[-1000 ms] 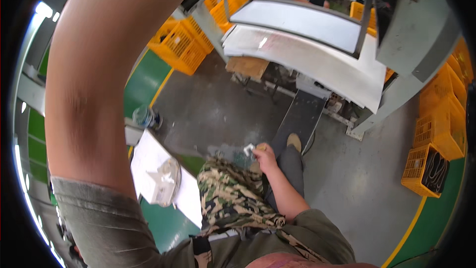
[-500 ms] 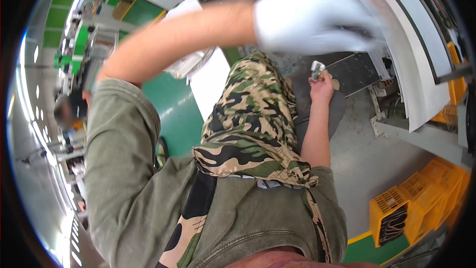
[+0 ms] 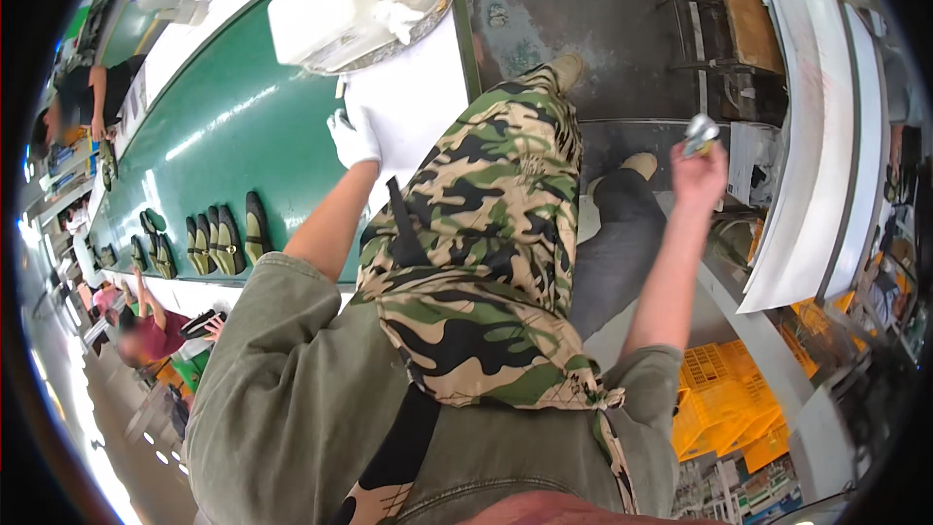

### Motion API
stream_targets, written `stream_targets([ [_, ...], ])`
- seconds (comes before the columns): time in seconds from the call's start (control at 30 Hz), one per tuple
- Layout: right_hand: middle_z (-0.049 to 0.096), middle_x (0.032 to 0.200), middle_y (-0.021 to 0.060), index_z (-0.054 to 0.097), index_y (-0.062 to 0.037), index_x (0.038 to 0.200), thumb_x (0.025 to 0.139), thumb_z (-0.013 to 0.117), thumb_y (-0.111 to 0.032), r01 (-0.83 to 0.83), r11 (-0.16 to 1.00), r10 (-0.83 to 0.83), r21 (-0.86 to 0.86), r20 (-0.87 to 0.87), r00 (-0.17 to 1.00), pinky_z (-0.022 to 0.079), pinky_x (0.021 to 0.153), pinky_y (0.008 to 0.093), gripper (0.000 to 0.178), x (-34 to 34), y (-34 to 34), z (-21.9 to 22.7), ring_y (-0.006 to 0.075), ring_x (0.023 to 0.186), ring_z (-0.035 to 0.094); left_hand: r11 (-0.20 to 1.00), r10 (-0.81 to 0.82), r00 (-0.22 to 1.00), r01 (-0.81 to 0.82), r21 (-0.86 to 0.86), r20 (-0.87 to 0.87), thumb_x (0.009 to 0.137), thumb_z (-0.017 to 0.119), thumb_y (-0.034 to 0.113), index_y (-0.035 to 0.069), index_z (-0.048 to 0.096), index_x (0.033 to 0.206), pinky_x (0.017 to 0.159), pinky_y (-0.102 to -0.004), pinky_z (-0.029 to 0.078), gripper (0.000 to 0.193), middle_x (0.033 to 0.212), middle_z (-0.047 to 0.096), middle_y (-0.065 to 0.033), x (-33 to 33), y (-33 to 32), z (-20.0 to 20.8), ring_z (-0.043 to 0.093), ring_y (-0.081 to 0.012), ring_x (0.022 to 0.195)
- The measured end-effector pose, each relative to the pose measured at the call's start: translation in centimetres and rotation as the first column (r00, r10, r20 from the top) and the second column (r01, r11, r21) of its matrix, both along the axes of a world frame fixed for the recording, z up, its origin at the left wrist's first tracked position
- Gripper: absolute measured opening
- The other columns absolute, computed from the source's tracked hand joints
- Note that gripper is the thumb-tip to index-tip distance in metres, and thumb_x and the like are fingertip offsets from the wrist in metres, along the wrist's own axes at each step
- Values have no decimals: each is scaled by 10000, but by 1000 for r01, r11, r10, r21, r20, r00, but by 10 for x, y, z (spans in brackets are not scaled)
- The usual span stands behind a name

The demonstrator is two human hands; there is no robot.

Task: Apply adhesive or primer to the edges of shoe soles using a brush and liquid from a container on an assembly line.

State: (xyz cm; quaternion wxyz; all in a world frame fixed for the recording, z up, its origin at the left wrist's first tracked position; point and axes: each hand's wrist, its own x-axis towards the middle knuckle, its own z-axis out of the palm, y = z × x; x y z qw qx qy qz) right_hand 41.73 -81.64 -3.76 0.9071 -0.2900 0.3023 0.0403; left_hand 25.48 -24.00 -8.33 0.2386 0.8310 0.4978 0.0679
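Note:
My left hand [image 3: 355, 136] wears a white glove and rests on a white sheet [image 3: 413, 97] at the edge of a green conveyor belt [image 3: 233, 126]. A thin dark thing shows at its fingers; I cannot tell whether the hand grips it. My bare right hand [image 3: 698, 173] is raised over the grey floor to the right, closed on a small shiny silver object [image 3: 701, 130]. A camouflage apron [image 3: 486, 233] covers my lap between the two arms.
A clear dish [image 3: 428, 0] holding a white box [image 3: 321, 10] sits on the white sheet beyond my left hand. Several dark shoes [image 3: 219, 243] lie on the belt. Other people work at the left. A white curved machine panel [image 3: 807, 156] and yellow crates [image 3: 724, 399] stand to the right.
The view has swung left toward the belt. My gloved left hand came down from the machine panel onto the white sheet. My right hand rose, still gripping the silver object.

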Motion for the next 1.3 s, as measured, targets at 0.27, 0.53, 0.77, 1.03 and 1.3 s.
stream_targets([
  [0.27, 626, 1208, 154, 574, -4, 1198, 945, 500, -174, -153, 978, 188, -139, 296, 936, 389, 961, 535, 314, 241, 13, 111, 308, 980, 593, 989, -6, 996, 19, 148, -84, 911, 571, 429, -18, 498, 1372, 1076, -401, 387, 646, 1457, 474, -201, -3, -20, -3, 500, -364, 1296],
  [0.53, 675, 1128, 80, 665, -96, 1056, 938, 639, -152, -452, 867, 478, -207, 94, 873, 531, 850, 485, 133, 225, 106, 172, 251, 1012, 631, 988, 36, 996, -23, 154, -84, 858, 623, 361, -14, 546, 1295, 903, -453, 492, 581, 1438, 472, -156, 12, -24, 46, 601, -401, 1079],
  [0.77, 677, 1083, 70, 637, -132, 1036, 951, 608, -196, -703, 710, 704, -39, 86, 705, 515, 840, 506, 111, 298, 243, 85, 269, 1010, 640, 994, 72, 985, -58, 97, -155, 880, 635, 361, 49, 516, 1349, 1053, -471, 385, 575, 1487, 436, -135, 9, -29, 40, 481, -370, 1277],
  [1.03, 660, 1029, 94, 579, -99, 1028, 981, 560, -204, -969, 247, 965, -16, -88, 247, 511, 842, 501, 117, 318, 424, 37, 290, 987, 648, 889, 403, 829, -456, 52, 387, 894, 690, 215, 85, 628, 1212, 1091, -389, 381, 349, 1258, 623, -102, 41, -84, 12, 575, -240, 1201],
  [1.3, 645, 978, 76, 586, -97, 1019, 966, 555, -195, -993, -103, 990, -62, -106, -96, 480, 877, 529, 116, 305, 516, -5, 268, 957, 636, 349, 934, 250, -495, -795, 255, 978, 602, 203, 34, 633, 1178, 703, -282, 541, 264, 981, 693, -63, 124, -107, 3, 654, -141, 780],
])
